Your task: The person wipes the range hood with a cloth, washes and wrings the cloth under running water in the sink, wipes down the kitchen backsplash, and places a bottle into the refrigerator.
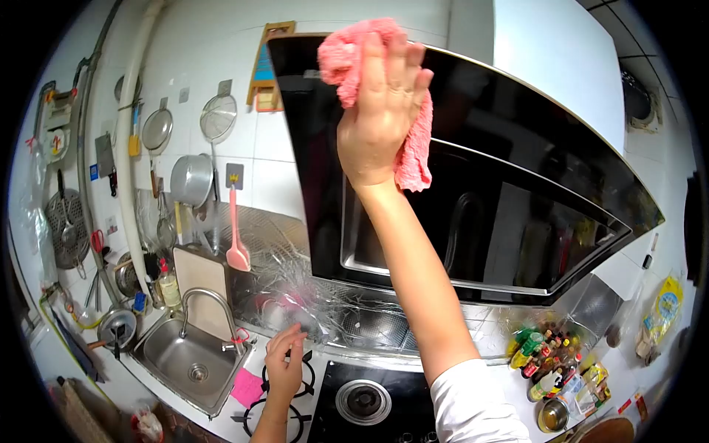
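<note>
A pink cloth [416, 151] lies under my right hand [380, 122], pressed to the upper left of a glossy black range hood [487, 111]. The fingers are stretched upward over the cloth, and parts of it stick out on both sides of the hand. My left hand [285, 360] hangs lower down, above the left burner of the gas stove [340, 413]. Its fingers look loosely bent and apart, with nothing visible in them. A pink square cloth [247, 387] lies on the counter beside the left burner.
A steel sink [159, 362] with a curved faucet [196, 295] is at the left. Strainers [218, 118], a pot [192, 181] and a pink spatula [236, 244] hang on the tiled wall. Several bottles [532, 354] crowd the right counter. Crinkled foil [369, 314] covers the wall behind the stove.
</note>
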`<state>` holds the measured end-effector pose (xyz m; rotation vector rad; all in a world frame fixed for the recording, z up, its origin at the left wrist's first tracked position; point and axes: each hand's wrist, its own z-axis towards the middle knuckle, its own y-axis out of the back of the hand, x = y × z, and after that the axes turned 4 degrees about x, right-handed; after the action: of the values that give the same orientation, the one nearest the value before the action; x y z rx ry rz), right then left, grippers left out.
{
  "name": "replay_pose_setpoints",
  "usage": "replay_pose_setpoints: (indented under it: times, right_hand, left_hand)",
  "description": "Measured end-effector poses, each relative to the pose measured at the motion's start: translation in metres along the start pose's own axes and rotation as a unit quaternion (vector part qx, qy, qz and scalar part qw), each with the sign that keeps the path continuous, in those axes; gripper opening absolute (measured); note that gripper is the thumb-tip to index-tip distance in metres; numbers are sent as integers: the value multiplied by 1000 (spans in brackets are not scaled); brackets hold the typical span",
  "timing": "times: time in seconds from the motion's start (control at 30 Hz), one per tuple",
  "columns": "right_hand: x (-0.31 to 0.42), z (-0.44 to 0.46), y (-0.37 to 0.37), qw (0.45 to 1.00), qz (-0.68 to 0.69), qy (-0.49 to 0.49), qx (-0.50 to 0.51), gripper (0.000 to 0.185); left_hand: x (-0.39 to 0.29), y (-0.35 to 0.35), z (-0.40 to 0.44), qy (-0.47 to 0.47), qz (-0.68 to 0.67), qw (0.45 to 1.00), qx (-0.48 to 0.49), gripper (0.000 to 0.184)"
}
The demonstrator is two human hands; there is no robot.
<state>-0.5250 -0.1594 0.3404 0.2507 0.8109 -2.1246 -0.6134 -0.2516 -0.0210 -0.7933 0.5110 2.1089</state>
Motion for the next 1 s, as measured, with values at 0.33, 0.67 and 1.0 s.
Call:
replay_pose_setpoints:
  times: [0.33,0.67,1.0]
  right_hand:
    - [22,-85,-24,968,-4,157,197,39]
    - [17,-212,10,924,-8,164,345,44]
    - [19,-337,52,873,30,140,466,47]
  left_hand:
    - [14,26,-6,36,-11,999,-33,13]
    - [29,31,-21,9,25,999,-30,11]
    - [40,25,-43,54,40,998,0,11]
